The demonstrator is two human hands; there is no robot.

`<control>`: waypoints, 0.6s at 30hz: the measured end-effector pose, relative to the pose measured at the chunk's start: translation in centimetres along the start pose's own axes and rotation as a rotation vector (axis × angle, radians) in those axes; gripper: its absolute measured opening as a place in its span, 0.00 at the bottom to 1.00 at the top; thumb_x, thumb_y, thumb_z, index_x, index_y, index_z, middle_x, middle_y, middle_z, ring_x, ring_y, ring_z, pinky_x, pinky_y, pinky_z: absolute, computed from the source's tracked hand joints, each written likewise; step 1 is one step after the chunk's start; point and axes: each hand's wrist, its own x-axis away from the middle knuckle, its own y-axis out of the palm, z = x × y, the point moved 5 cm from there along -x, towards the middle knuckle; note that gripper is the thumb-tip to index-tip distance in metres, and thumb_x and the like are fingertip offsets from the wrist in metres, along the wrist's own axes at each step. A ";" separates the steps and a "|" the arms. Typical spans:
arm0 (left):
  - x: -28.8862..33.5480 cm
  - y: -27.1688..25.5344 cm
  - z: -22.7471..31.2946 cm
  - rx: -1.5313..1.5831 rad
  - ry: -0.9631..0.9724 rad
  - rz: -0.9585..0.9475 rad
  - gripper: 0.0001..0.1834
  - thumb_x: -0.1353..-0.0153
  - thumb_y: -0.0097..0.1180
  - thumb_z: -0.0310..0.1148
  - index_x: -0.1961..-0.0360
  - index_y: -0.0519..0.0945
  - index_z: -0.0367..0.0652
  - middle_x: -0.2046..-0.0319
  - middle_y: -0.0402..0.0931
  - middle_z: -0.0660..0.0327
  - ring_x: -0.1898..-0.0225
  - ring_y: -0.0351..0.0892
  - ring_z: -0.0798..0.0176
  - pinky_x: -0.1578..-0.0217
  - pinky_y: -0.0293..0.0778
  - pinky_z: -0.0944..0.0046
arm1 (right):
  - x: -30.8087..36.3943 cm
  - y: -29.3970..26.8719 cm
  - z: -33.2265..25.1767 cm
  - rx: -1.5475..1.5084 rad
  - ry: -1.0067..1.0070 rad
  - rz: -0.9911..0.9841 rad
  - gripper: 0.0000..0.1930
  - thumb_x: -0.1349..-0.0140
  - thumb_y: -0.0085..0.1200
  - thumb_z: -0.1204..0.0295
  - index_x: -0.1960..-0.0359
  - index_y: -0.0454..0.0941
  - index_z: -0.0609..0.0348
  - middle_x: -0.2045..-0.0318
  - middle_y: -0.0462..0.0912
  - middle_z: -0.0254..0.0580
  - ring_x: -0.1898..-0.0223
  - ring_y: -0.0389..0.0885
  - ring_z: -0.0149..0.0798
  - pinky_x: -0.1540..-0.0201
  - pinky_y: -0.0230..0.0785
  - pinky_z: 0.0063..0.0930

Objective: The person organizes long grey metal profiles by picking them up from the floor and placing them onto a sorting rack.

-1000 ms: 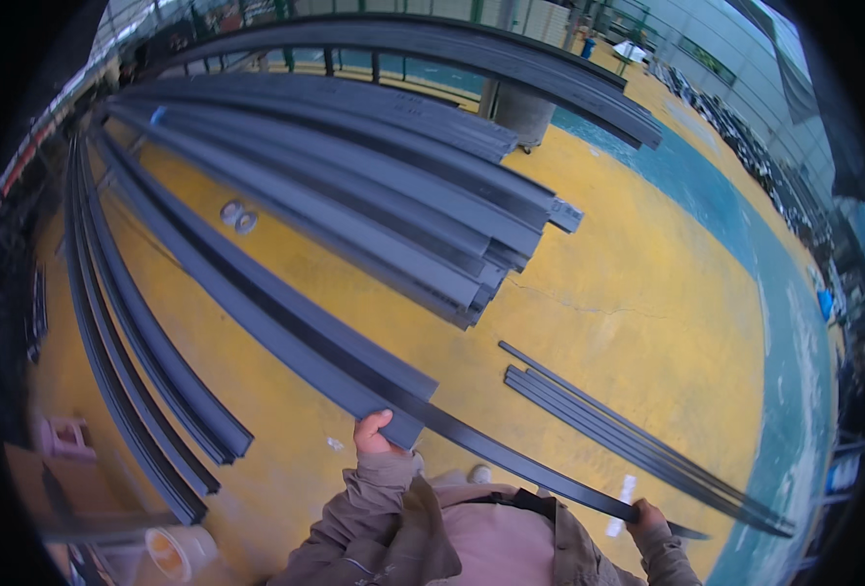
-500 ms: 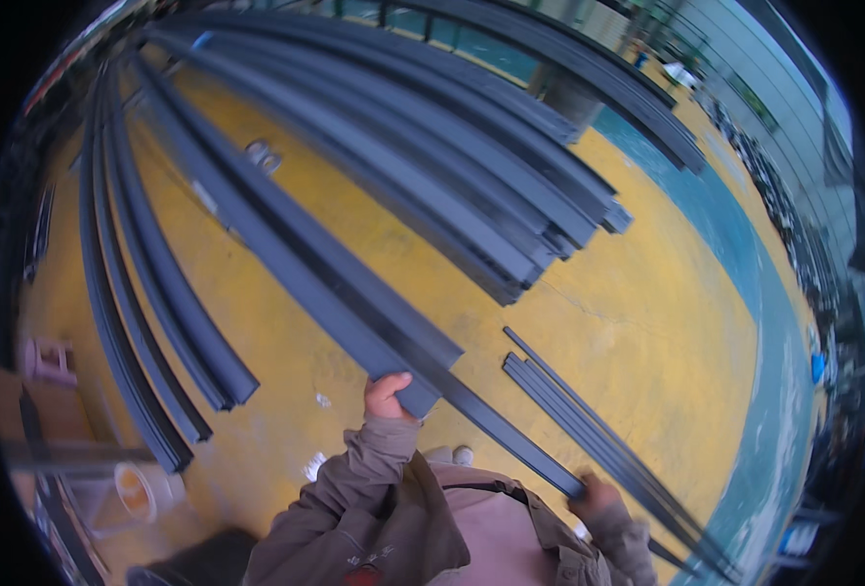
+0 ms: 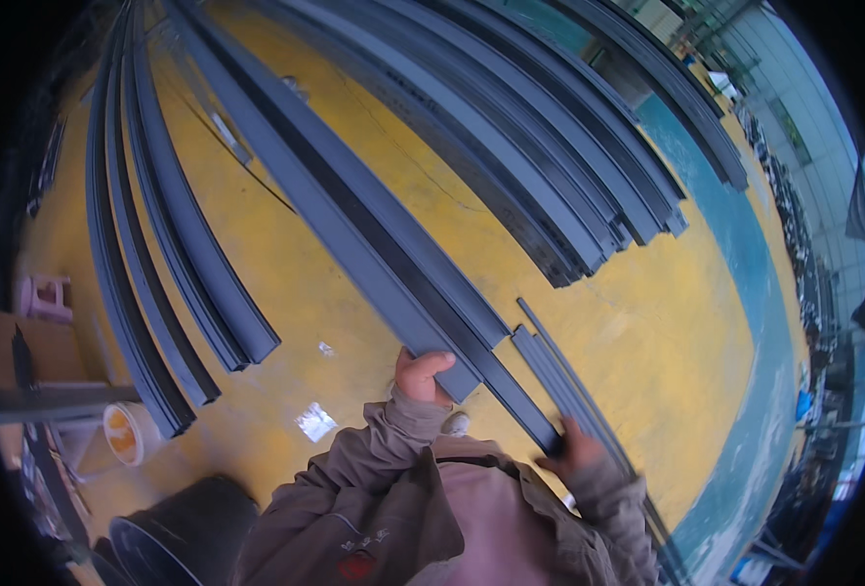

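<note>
from head | wide fisheye | faces down-forward | left hand (image 3: 425, 378), right hand (image 3: 579, 449) near

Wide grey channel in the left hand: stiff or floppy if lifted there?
The wide grey channel is probably fairly stiff locally, given its ridged, channelled profile. It's very long and the left hand is at one end, so it likely feels heavy and may sag. Its smooth-looking faces could be somewhat slippery.

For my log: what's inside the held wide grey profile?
A narrow dark strip juts from the profile to the right hand; anything beneath it is covered.
</note>
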 end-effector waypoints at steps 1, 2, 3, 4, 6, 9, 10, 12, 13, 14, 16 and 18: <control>-0.2 -0.1 -0.6 0.023 -0.015 -0.002 0.27 0.54 0.48 0.20 0.48 0.71 0.33 0.57 0.77 0.50 0.58 0.80 0.49 0.56 0.79 0.53 | 4.6 1.5 6.0 0.092 0.141 -0.067 0.33 0.56 0.69 0.59 0.48 0.69 0.55 0.73 0.81 0.52 0.69 0.82 0.54 0.66 0.75 0.43; -0.5 -0.1 -0.9 0.041 -0.020 -0.010 0.26 0.54 0.48 0.20 0.48 0.71 0.33 0.57 0.77 0.49 0.58 0.81 0.49 0.56 0.79 0.53 | 9.9 1.8 10.5 0.046 0.137 0.061 0.25 0.55 0.69 0.61 0.57 0.73 0.56 0.73 0.81 0.51 0.69 0.81 0.55 0.67 0.74 0.44; -0.7 0.0 -0.8 0.047 -0.022 -0.018 0.26 0.53 0.49 0.20 0.48 0.71 0.33 0.57 0.77 0.49 0.58 0.81 0.49 0.57 0.79 0.53 | 14.1 1.9 14.2 -0.026 0.327 0.099 0.16 0.54 0.67 0.65 0.66 0.74 0.56 0.75 0.80 0.50 0.71 0.81 0.56 0.68 0.73 0.44; -0.4 -0.3 -0.1 0.060 -0.003 -0.002 0.26 0.53 0.49 0.20 0.48 0.71 0.33 0.57 0.77 0.49 0.58 0.81 0.49 0.57 0.79 0.53 | 16.9 2.2 19.3 0.099 0.372 0.107 0.19 0.53 0.66 0.65 0.62 0.74 0.56 0.71 0.81 0.52 0.69 0.81 0.56 0.68 0.74 0.45; -0.3 0.4 -0.6 0.047 -0.023 0.008 0.26 0.53 0.49 0.20 0.48 0.71 0.33 0.57 0.78 0.50 0.58 0.81 0.49 0.56 0.79 0.53 | 18.9 3.2 20.2 0.251 0.339 0.299 0.18 0.53 0.63 0.67 0.59 0.74 0.55 0.70 0.81 0.52 0.70 0.81 0.58 0.70 0.74 0.47; -0.6 0.1 -1.6 -0.002 -0.009 0.061 0.26 0.53 0.48 0.20 0.48 0.72 0.34 0.57 0.77 0.51 0.57 0.80 0.49 0.56 0.78 0.52 | 10.8 2.5 8.8 0.240 0.255 0.449 0.10 0.51 0.55 0.74 0.65 0.74 0.57 0.84 0.76 0.48 0.79 0.78 0.57 0.74 0.71 0.49; -0.6 -0.7 -2.2 -0.038 -0.014 0.078 0.26 0.54 0.47 0.20 0.48 0.73 0.34 0.56 0.77 0.51 0.57 0.79 0.49 0.56 0.78 0.51 | 6.3 3.2 6.4 0.192 0.128 0.435 0.11 0.51 0.58 0.71 0.66 0.75 0.57 0.85 0.75 0.47 0.80 0.77 0.58 0.74 0.71 0.49; -0.7 -3.3 -1.9 -0.087 -0.073 0.077 0.28 0.54 0.49 0.23 0.46 0.72 0.35 0.55 0.76 0.53 0.54 0.78 0.51 0.50 0.75 0.51 | -3.0 1.1 -4.1 -0.016 -0.075 0.314 0.13 0.48 0.53 0.75 0.59 0.73 0.61 0.74 0.78 0.54 0.72 0.78 0.57 0.70 0.72 0.45; 0.0 -1.1 -1.2 -0.132 -0.084 0.080 0.29 0.53 0.50 0.24 0.44 0.71 0.34 0.53 0.76 0.52 0.52 0.77 0.50 0.47 0.73 0.51 | -5.3 1.2 -6.5 -0.112 -0.142 0.359 0.17 0.48 0.50 0.78 0.54 0.70 0.63 0.68 0.76 0.55 0.67 0.77 0.56 0.64 0.72 0.44; -0.2 -1.0 -0.4 -0.176 -0.070 0.077 0.30 0.52 0.50 0.26 0.44 0.70 0.33 0.52 0.75 0.50 0.50 0.76 0.49 0.46 0.72 0.51 | -6.0 -1.7 -9.9 -0.220 -0.478 0.584 0.22 0.48 0.51 0.78 0.48 0.67 0.64 0.64 0.76 0.56 0.64 0.77 0.57 0.58 0.71 0.45; -0.5 -2.5 0.8 -0.231 -0.047 0.194 0.29 0.53 0.49 0.26 0.45 0.71 0.32 0.53 0.75 0.49 0.50 0.75 0.48 0.49 0.74 0.50 | -4.5 -0.9 -7.0 -0.123 -0.215 0.192 0.29 0.47 0.52 0.75 0.41 0.63 0.61 0.58 0.78 0.58 0.59 0.78 0.59 0.52 0.71 0.43; -1.0 -3.6 1.3 -0.250 0.044 0.163 0.30 0.53 0.49 0.26 0.44 0.69 0.31 0.52 0.75 0.49 0.50 0.76 0.47 0.50 0.74 0.49 | 0.1 -0.3 -0.2 -0.253 -0.055 0.033 0.37 0.48 0.60 0.68 0.35 0.57 0.55 0.59 0.80 0.55 0.57 0.80 0.57 0.53 0.73 0.42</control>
